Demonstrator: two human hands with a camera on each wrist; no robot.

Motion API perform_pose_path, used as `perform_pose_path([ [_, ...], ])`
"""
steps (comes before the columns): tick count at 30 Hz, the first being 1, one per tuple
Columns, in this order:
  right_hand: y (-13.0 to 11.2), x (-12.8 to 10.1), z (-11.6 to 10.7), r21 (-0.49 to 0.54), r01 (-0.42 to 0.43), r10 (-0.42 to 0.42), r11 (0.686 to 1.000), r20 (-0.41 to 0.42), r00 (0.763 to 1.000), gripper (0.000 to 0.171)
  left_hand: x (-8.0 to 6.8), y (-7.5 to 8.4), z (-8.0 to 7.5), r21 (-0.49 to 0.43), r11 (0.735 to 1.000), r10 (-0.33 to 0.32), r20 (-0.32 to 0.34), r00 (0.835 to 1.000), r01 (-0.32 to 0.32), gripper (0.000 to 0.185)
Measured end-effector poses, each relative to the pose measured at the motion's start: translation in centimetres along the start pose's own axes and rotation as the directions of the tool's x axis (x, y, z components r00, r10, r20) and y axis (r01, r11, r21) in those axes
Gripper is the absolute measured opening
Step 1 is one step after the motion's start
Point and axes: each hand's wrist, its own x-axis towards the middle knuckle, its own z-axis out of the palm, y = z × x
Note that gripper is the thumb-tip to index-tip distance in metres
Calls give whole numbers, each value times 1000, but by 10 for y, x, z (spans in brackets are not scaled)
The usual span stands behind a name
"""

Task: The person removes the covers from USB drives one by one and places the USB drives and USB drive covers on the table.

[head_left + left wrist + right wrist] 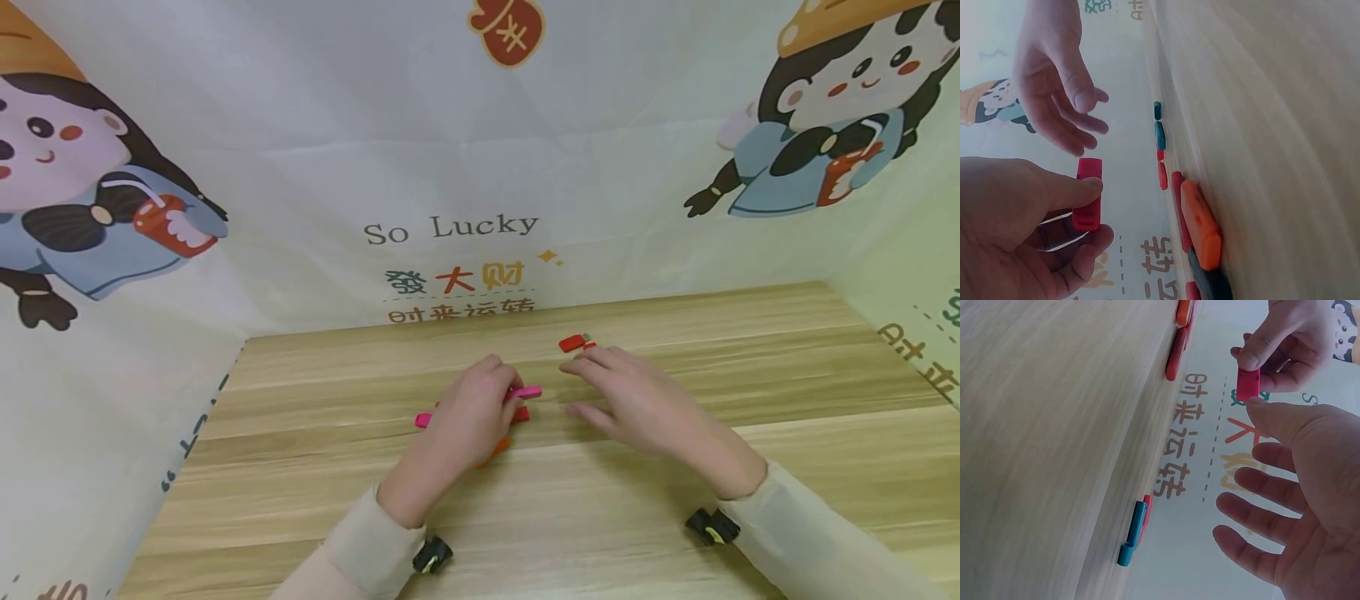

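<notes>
My left hand (pixel 508 393) pinches a small pink clip-like piece (pixel 528 392) between thumb and fingers, just above the wooden table (pixel 315 500). In the left wrist view the pink piece (pixel 1088 195) is end-on, with the thumb on top. My right hand (pixel 573 386) hovers open beside it, fingers spread and holding nothing; its thumb (pixel 1272 415) nearly reaches the pink piece (pixel 1248 383). Under the left hand lie an orange piece (pixel 495 452), a red one (pixel 520 414) and another pink one (pixel 423 420). Another red piece (pixel 576 342) lies past the right fingertips.
A printed cloth backdrop (pixel 450 229) walls the table at the back and both sides. A teal piece (pixel 1132 534) lies against a red one on the table; the orange piece (pixel 1200 225) lies on a dark one. Bare wood stretches to the left, right and front.
</notes>
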Motion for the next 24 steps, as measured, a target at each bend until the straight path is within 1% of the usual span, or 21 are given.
perform_pose_path([
  [7, -3, 5, 3, 1, 36, -36, 999, -10, 999, 49, -6, 7, 3, -16, 999, 30, -54, 998, -31, 6],
  [13, -8, 8, 5, 0, 42, -42, 999, -17, 999, 47, -9, 11, 6, -28, 999, 39, -64, 997, -41, 7],
  [17, -11, 9, 7, -7, 56, -56, 998, -17, 998, 45, -11, 12, 8, -33, 998, 57, -85, 995, -60, 6],
  [24, -14, 11, 11, -17, 96, -96, 995, -49, 994, 40, -13, 12, 11, -32, 995, 91, -120, 989, -96, 5],
])
